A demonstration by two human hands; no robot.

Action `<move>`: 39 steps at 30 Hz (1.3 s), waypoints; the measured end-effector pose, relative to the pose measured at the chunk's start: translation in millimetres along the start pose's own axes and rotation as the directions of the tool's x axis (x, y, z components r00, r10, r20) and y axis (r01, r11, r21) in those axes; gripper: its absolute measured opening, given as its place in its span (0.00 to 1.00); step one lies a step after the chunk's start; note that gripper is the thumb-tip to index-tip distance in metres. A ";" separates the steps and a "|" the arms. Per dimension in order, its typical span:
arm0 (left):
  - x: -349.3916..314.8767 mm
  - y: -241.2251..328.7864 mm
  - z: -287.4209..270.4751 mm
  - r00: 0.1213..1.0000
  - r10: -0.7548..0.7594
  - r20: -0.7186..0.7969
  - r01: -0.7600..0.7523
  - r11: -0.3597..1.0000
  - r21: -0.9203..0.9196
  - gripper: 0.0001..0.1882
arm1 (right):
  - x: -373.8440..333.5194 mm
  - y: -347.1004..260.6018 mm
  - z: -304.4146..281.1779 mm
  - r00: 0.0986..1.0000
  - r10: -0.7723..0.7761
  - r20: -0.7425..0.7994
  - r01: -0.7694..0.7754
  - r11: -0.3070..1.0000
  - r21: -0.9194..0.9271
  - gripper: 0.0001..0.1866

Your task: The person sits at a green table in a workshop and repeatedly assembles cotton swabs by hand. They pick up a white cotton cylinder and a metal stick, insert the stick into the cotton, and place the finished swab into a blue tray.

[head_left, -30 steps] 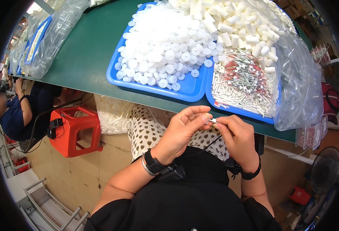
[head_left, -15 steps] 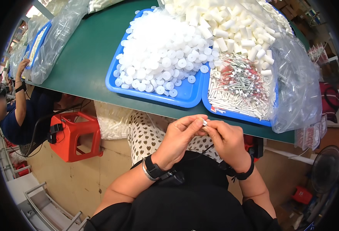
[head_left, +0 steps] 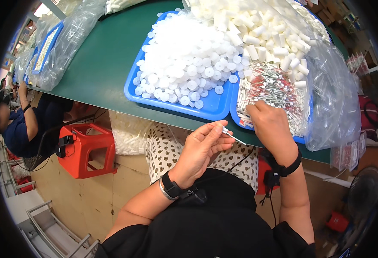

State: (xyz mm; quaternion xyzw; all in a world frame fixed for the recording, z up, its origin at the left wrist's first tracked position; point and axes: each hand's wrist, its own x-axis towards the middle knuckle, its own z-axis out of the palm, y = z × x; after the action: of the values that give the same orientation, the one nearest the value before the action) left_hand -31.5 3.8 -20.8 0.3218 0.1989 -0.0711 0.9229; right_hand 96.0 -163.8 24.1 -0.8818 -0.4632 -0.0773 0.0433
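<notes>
My left hand is closed, pinching a thin white stick-like part between thumb and forefinger, its slim end pointing right and down. My right hand reaches over the near left part of the right blue tray, fingers bent together down at the small white sticks; whatever is in its fingertips is hidden. Behind it lies a pile of thin parts with red and grey shafts and white ends. In the same tray area, cream foam cylinders heap up at the back.
A second blue tray holds a heap of translucent white discs. Clear plastic bagging drapes over the right side of the green table. A red stool stands on the left, and another person sits beyond it.
My right hand has left my left hand and moved up and right to the tray of small white sticks. The left hand stays nearly in place, with the thin part now exposed.
</notes>
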 end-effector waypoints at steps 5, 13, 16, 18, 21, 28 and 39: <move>0.1 6.1 4.9 0.998 0.050 -0.022 -0.050 0.999 -0.013 0.20 | -2.0 5.6 1.4 0.999 0.008 -0.046 -0.005 0.999 0.053 0.02; 7.9 17.9 13.1 0.995 0.103 -0.005 -0.103 0.994 -0.037 0.19 | -2.3 7.5 2.9 1.000 0.005 -0.022 -0.002 0.993 0.116 0.03; 8.1 18.6 15.8 0.993 0.121 -0.012 -0.121 0.992 -0.038 0.19 | 2.4 6.0 1.3 1.000 -0.011 0.028 0.008 0.996 0.090 0.03; 9.2 19.8 16.0 0.991 0.129 -0.035 -0.131 0.991 -0.042 0.19 | -0.5 6.7 0.6 0.997 0.056 -0.061 -0.043 0.979 0.200 0.03; 11.2 22.4 16.3 0.985 0.170 -0.040 -0.172 0.984 -0.053 0.18 | -6.0 -0.8 -4.1 0.981 0.155 -0.117 -0.092 0.903 0.420 0.02; 14.7 18.7 20.5 0.985 0.173 -0.012 -0.173 0.983 -0.056 0.17 | -17.5 -13.2 -16.4 0.972 0.186 -0.141 -0.073 0.815 0.575 0.06; 16.1 18.8 18.1 0.981 0.187 -0.045 -0.188 0.981 -0.037 0.17 | -21.6 -13.8 -13.6 0.960 0.201 -0.194 -0.064 0.833 0.549 0.05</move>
State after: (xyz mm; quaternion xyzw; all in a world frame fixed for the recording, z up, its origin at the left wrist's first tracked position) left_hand -6.2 7.2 -3.9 0.3215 0.1880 0.0269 0.9277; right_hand 71.3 -175.6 33.7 -0.8479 -0.3946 -0.0488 0.3505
